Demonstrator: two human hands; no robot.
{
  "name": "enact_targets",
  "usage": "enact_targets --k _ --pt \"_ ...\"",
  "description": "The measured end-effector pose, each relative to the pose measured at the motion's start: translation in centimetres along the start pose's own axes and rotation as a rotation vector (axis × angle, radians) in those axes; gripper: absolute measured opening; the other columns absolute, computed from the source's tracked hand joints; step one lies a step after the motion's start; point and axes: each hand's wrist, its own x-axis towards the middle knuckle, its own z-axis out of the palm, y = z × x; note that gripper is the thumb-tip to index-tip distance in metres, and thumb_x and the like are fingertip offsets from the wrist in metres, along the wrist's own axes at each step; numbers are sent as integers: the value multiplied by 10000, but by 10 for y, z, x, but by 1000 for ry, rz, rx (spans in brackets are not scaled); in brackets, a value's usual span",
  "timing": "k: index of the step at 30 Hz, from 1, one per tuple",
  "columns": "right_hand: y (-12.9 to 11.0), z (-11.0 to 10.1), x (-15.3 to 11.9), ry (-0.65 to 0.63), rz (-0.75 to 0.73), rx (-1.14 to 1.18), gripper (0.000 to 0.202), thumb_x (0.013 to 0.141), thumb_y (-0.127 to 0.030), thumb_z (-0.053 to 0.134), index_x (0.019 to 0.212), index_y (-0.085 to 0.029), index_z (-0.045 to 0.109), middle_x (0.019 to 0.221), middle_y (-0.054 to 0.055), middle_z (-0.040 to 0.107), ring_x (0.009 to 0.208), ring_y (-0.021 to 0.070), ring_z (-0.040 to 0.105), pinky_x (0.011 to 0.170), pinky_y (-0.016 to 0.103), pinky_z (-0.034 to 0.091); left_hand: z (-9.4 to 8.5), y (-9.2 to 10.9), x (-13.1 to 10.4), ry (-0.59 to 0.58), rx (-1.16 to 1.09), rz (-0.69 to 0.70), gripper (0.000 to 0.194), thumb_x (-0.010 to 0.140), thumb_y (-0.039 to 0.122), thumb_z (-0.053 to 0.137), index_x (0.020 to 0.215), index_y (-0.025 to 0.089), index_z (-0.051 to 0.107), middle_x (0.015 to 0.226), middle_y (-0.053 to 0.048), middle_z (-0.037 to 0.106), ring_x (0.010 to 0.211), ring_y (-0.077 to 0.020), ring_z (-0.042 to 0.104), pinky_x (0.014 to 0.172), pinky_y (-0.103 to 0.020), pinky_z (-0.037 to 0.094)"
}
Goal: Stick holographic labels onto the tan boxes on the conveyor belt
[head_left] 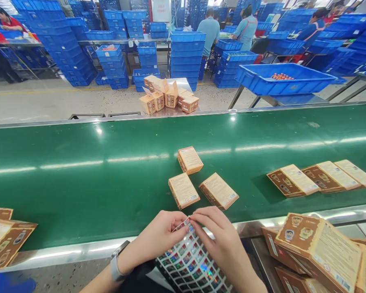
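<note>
Both hands are together at the near edge of the green belt [110, 195]. My left hand [166, 232], with a watch on its wrist, pinches the upper corner of a shiny sheet of small colourful stickers [189, 260]. My right hand [215, 232] has its fingers closed on the same corner from the right. The sheet hangs down toward my lap, its lower part out of frame. Just beyond my hands, three small brown and cream boxes lie on the belt: one left [184, 190], one right [218, 191], one behind [190, 159].
More boxes lie on the belt at the right [293, 180] and far left [9, 240]. Larger boxes [320, 248] are piled near right. Behind the belt stand a box cluster [171, 97], a blue tray [286, 81], stacked blue crates [187, 61] and several people.
</note>
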Motion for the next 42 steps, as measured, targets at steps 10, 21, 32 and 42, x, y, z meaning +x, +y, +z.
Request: enact_targets --k 10,21,32,42 --pt "27 -20 -2 53 206 137 146 966 -295 509 873 -246 610 1145 84 674 1135 226 618 945 363 516 -10 -9 3 -7 -117 -115 380 832 503 602 838 126 651 664 -2 562 608 -132 462 560 -234 346" --pt "120 -2 111 -87 510 -441 1064 789 -505 666 1563 -134 39 1243 254 577 1143 442 556 849 541 487 -21 -12 3 35 53 -11 288 911 410 496 812 167 613 699 13 559 645 -132 469 579 -220 360" --pt "79 14 177 -780 -100 -361 1092 609 10 707 1560 -243 234 1413 126 543 1357 312 437 1094 451 378 -46 -39 -13 104 14 -31 356 882 503 533 768 169 577 681 19 518 648 -140 463 610 -233 378" --pt "138 -109 117 -650 160 -406 1020 729 -206 719 1579 -150 158 1577 164 326 1442 340 312 1155 469 329 -31 -50 17 40 -33 126 225 858 410 614 842 194 678 1520 -144 446 1421 -323 377 1029 -428 443"
